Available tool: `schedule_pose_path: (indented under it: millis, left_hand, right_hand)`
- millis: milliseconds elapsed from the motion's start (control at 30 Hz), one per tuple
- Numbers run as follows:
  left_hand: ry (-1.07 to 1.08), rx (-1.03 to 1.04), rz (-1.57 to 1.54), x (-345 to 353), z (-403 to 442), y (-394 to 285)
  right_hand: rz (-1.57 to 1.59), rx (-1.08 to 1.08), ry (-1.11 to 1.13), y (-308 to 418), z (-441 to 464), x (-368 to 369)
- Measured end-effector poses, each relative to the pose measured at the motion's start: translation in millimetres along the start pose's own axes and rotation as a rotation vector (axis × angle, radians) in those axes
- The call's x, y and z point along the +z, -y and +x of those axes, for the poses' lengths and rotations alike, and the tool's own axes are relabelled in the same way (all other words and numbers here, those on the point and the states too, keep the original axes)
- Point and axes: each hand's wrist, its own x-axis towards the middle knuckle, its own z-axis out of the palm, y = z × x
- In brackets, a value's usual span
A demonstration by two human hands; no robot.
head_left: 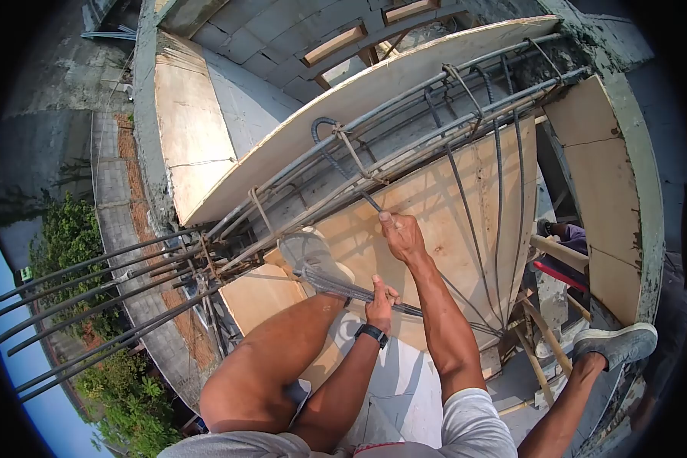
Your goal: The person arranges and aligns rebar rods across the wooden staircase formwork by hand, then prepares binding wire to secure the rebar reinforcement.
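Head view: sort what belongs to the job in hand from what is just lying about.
Apparently in the job:
steel bar, gripped by the right hand
dark rods, at the left hand
steel cage, beyond the hands
plywood panel, below the cage

Apparently just around:
wooden pole, lower right
red object, unclear what
trees, far left

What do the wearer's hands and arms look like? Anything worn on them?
Both hands are bare, no gloves: left hand, right hand. The left wrist has a dark watch with a dark strap; nothing shows on the right wrist. The right upper arm has a short, plain light-grey sleeve, forearm uncovered. The left forearm is also uncovered. Rings: too small to tell.
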Motion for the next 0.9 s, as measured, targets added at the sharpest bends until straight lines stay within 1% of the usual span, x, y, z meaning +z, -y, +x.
schedule_pose_path:
  millis: [67, 133, 167, 233, 267, 367, 500, 533, 633, 733, 867, 900]
  left_hand:
    - [0.001, 0.028, 0.001, 2.6, 3.4, -9.9]
    - [0.010, 0.063, 0.029, -4.3, 11.0, -2.1]
    - [0.000, 0.038, 0.032, -5.4, 11.5, 0.9]
    - [-0.023, -0.010, 0.028, -3.9, 10.9, 0.5]
    - [0.006, 0.005, 0.027, -4.5, 8.6, 2.3]
    - [0.058, 0.050, 0.014, 0.4, 6.9, -0.9]
    - [0.030, 0.029, 0.037, -2.6, -3.5, -7.4]
    - [0.017, 0.031, 0.047, -2.6, -4.0, -8.8]
    - [0.018, -0.007, 0.050, -5.1, -8.6, -6.4]
    - [0.016, 0.003, 0.057, -0.9, -14.7, -10.3]
    - [0.033, 0.070, 0.068, -0.1, -0.8, 6.1]
    - [0.068, 0.059, 0.063, 0.7, 7.1, -0.2]
  right_hand:
    - [0.123, 0.073, 0.092, 8.4, 1.4, -7.5]
    - [0.081, 0.075, 0.161, 7.8, 7.9, -13.9]
    - [0.056, 0.082, 0.196, 5.8, 8.9, -15.7]
    - [-0.054, -0.004, -0.157, 14.6, -3.8, 4.6]
    - [-0.108, -0.050, -0.325, 18.1, -12.9, 14.5]
    - [-0.089, -0.201, -0.533, 8.7, -15.2, 30.0]
    - [-0.404, -0.322, -0.553, -10.8, 0.0, 34.3]
    - [-0.420, -0.346, -0.569, -11.0, 2.5, 36.0]
    - [-0.383, -0.323, -0.587, -6.0, 0.0, 39.0]
    - [-0.365, -0.239, -0.566, 3.1, -4.1, 40.1]
    - [-0.203, -0.160, -0.378, 7.9, -7.8, 31.5]
    - [-0.207, -0.170, -0.379, 11.3, -0.7, 34.5]
